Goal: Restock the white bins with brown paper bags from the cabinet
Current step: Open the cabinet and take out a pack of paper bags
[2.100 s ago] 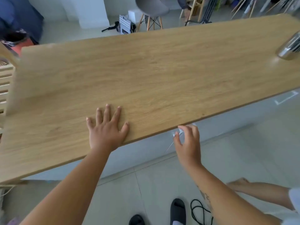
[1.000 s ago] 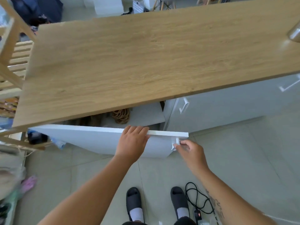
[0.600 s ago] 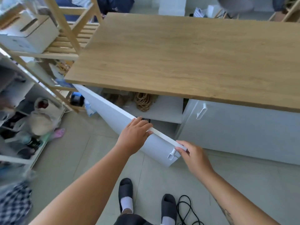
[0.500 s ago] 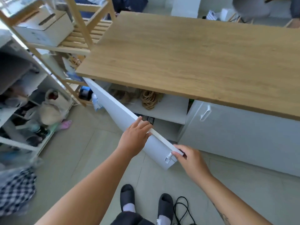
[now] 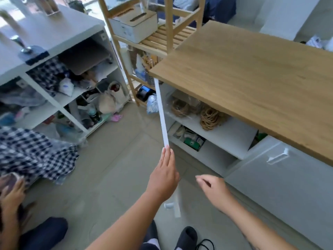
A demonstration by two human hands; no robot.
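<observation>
Left hand (image 5: 164,177): fingers straight, laid along the edge of the open door (image 5: 162,112); nothing is clasped. Right hand (image 5: 214,192): loosely curled, nothing held, beside the door. Cabinet (image 5: 225,134): open under the worktop (image 5: 252,78); coils (image 5: 209,118) are shelved inside; bags cannot be made out. Bin (image 5: 133,24): set on the rack (image 5: 169,38), left of the worktop.

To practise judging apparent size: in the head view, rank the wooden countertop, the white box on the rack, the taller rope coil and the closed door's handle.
Largest to smallest:
wooden countertop
white box
taller rope coil
handle
The box is farther from the camera, so its real size may differ.
</observation>
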